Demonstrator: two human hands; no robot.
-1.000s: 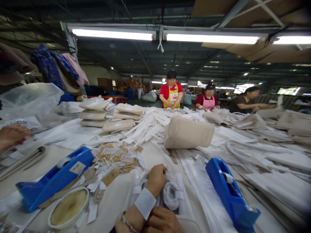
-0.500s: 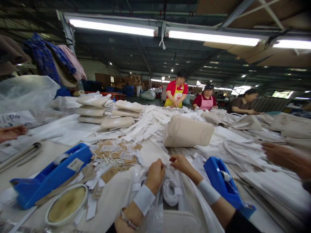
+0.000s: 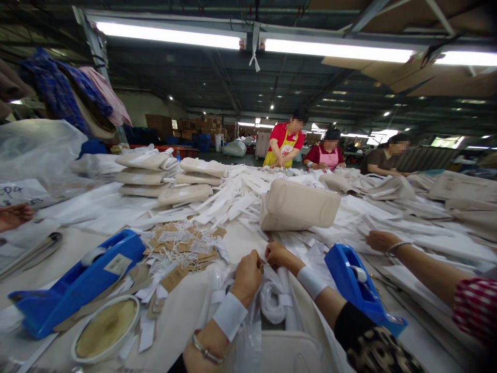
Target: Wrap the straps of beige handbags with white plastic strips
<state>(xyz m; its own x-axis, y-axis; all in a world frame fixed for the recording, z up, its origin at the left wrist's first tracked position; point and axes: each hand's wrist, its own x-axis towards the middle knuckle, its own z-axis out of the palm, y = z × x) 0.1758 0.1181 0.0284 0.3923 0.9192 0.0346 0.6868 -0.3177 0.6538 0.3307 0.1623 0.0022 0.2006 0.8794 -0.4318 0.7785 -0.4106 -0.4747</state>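
At the centre, my left hand [image 3: 248, 274] has its fingers pinched together above a beige bag [image 3: 285, 348] with clear plastic around its parts. Close to its right is my right hand [image 3: 276, 255], its fingers also curled together. What either hand pinches is too small to make out. White bands wrap both wrists. Just below the hands sits a coiled, plastic-wrapped strap [image 3: 271, 303] held by a white band. Left of them lies a pile of brown and white tags [image 3: 180, 248] with strings.
Blue tape dispensers [image 3: 83, 280] [image 3: 359, 285] flank my arms, and a round tin [image 3: 106, 329] is at the lower left. A beige bag [image 3: 303, 204] lies ahead. Another person's hand [image 3: 382, 241] reaches in from the right; one more [image 3: 15, 216] shows at the left edge.
My right hand has moved slightly left, nearer my left hand. The other person's arm at the right has reached further in over the white strips. The view has shifted slightly.
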